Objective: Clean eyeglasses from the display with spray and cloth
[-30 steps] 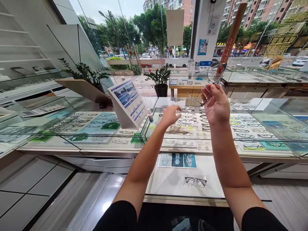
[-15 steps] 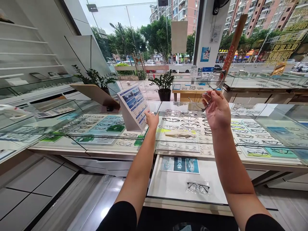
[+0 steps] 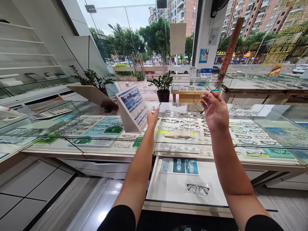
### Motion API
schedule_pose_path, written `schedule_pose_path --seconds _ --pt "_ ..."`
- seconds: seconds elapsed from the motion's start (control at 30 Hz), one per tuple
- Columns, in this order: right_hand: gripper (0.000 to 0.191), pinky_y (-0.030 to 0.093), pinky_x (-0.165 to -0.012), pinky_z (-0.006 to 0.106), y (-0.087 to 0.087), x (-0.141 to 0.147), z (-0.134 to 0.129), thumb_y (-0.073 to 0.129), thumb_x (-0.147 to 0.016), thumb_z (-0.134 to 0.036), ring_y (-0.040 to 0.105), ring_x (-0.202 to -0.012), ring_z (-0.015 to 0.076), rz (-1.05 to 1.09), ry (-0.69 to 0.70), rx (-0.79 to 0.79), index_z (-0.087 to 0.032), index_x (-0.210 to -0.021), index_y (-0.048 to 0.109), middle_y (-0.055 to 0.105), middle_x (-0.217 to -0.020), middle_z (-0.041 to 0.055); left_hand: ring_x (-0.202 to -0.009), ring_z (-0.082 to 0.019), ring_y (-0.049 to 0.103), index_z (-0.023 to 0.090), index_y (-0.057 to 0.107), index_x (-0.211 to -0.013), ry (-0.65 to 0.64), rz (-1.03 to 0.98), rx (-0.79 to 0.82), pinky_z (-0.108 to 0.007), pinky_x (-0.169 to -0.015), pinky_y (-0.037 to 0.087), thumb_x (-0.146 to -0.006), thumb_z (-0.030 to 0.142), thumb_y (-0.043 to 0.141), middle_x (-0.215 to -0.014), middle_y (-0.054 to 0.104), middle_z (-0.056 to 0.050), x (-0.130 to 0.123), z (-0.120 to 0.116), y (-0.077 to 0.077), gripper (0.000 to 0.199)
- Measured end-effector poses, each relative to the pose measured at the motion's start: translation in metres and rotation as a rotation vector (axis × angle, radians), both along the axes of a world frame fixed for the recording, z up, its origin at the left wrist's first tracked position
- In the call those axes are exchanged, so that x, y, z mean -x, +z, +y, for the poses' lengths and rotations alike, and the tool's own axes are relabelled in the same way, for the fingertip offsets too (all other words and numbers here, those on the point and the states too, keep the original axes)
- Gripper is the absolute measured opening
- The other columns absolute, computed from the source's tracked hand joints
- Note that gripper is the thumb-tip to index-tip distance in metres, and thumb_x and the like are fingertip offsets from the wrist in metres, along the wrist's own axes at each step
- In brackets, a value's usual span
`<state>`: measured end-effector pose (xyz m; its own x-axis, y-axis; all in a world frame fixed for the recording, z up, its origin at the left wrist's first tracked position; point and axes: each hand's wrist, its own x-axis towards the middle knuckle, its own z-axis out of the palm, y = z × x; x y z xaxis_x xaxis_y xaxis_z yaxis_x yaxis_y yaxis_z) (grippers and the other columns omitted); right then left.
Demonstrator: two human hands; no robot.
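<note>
My right hand [image 3: 216,110] is raised above the glass counter, its fingers pinched on a pair of thin-framed glasses [image 3: 198,106]. Closed around a small white bottle [image 3: 153,109], my left hand [image 3: 152,118] is just right of the standing calendar card [image 3: 134,107]. Below, in the pulled-out white drawer [image 3: 168,187], a dark-framed pair of glasses in clear wrap [image 3: 197,189] lies near a strip of printed pictures [image 3: 179,166].
Rows of glasses lie inside the glass display counter [image 3: 178,148], with a beige cloth [image 3: 179,135] in the middle. A potted plant [image 3: 163,95] stands behind it. A tilted mirror board [image 3: 93,96] is at the left.
My left hand has risen slightly from the calendar's lower right edge, and a small white bottle now shows in it. My right hand still holds the glasses. The view has shifted slightly.
</note>
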<state>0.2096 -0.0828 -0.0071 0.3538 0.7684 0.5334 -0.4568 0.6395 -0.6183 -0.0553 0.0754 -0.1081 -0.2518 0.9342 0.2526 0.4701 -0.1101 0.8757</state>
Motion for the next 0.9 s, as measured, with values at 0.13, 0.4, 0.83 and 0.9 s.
schedule_pose_path --seconds 0.13,0.4,0.83,0.9 --pt "0.025 0.063 -0.101 0.036 0.001 0.007 -0.002 0.096 -0.077 -0.038 0.078 -0.109 0.0189 -0.073 0.011 0.001 -0.031 -0.086 0.074 0.082 -0.102 -0.0029 -0.065 -0.014 0.056 0.025 0.052 -0.074 -0.415 -0.462 -0.121 -0.029 -0.064 0.056 -0.097 0.091 0.038 -0.073 0.054 -0.003 -0.017 -0.024 0.047 0.071" --pt "0.03 0.061 -0.104 0.041 -0.006 0.019 -0.001 0.097 -0.077 -0.045 0.078 -0.101 0.0214 -0.323 0.096 0.058 -0.029 -0.083 0.071 0.082 -0.09 -0.0016 -0.045 -0.015 0.036 0.027 0.06 -0.074 -0.776 -0.645 -0.065 -0.033 -0.043 0.036 -0.087 0.106 0.033 -0.051 0.031 0.002 -0.04 -0.088 0.099 0.084" --pt "0.047 0.056 -0.096 0.04 -0.016 0.044 0.0 0.098 -0.071 -0.065 0.071 -0.093 0.0211 -0.524 0.241 0.167 -0.026 -0.082 0.073 0.079 -0.09 0.0019 -0.044 -0.01 0.039 0.023 0.043 -0.048 -0.585 -0.309 -0.347 -0.029 -0.048 0.03 -0.088 0.095 0.051 -0.044 0.041 0.0 -0.064 -0.081 0.082 0.082" --pt "0.049 0.056 -0.094 0.039 -0.016 0.045 -0.001 0.098 -0.07 -0.065 0.07 -0.092 0.0208 -0.52 0.246 0.166 -0.025 -0.081 0.074 0.078 -0.088 0.0014 -0.044 -0.01 0.038 0.023 0.043 -0.048 -0.593 -0.302 -0.353 -0.029 -0.048 0.029 -0.086 0.097 0.051 -0.044 0.041 0.0 -0.067 -0.081 0.08 0.084"
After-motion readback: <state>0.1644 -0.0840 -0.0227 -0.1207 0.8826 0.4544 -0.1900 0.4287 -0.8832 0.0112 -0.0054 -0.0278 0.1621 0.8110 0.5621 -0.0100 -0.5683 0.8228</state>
